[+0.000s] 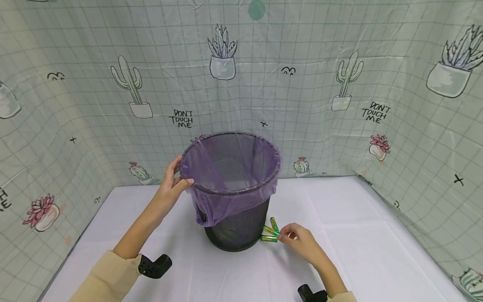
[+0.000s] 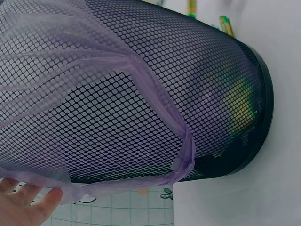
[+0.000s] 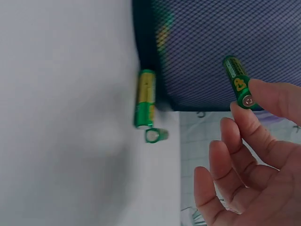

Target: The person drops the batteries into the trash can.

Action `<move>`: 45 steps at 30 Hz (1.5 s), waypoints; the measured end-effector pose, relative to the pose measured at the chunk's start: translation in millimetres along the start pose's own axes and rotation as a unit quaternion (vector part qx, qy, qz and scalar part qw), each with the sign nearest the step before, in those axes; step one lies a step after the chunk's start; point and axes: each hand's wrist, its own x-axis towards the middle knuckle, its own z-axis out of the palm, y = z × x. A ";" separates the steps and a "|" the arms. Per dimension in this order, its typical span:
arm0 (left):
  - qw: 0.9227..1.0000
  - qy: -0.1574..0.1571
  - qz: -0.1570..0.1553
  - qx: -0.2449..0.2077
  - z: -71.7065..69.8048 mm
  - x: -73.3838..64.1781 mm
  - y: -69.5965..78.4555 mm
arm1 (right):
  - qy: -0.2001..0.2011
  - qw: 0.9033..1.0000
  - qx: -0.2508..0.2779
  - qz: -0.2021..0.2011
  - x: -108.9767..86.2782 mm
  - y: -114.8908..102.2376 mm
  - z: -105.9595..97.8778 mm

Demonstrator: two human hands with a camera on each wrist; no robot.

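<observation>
A black mesh wastebasket (image 1: 241, 228) stands upright, lined with a thin purple bag (image 1: 226, 209) folded over its rim. My left hand (image 1: 171, 186) grips the rim on the left side, thumb outside at the near edge. In the left wrist view its fingertips (image 2: 54, 195) press against the liner. Low beside the basket, my right hand (image 1: 299, 241) pinches a green and gold battery (image 3: 236, 77) by one end between thumb and index finger. Two more batteries lie on the table by the basket's base, one lengthwise (image 3: 146, 99) and one end-on (image 3: 156, 135) in the right wrist view.
A white cloth covers the table (image 1: 339, 218). A pale checked curtain (image 1: 241, 96) with cactus drawings encloses the back and both sides. Through the mesh near the basket's bottom, a blurred yellow-green patch (image 2: 241, 108) shows.
</observation>
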 end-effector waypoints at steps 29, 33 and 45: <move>1.000 0.000 0.001 -0.002 0.3 -0.4 1.3 | 0.127 0.986 0.097 -0.037 -17.1 -82.4 -66.8; 1.000 0.000 0.000 -0.003 0.2 -0.6 1.1 | 0.142 0.983 0.108 -0.042 -16.6 -91.6 -69.8; 1.000 0.001 0.002 -0.002 0.5 -0.7 1.5 | 0.150 0.978 0.094 -0.108 -6.1 -112.7 -67.3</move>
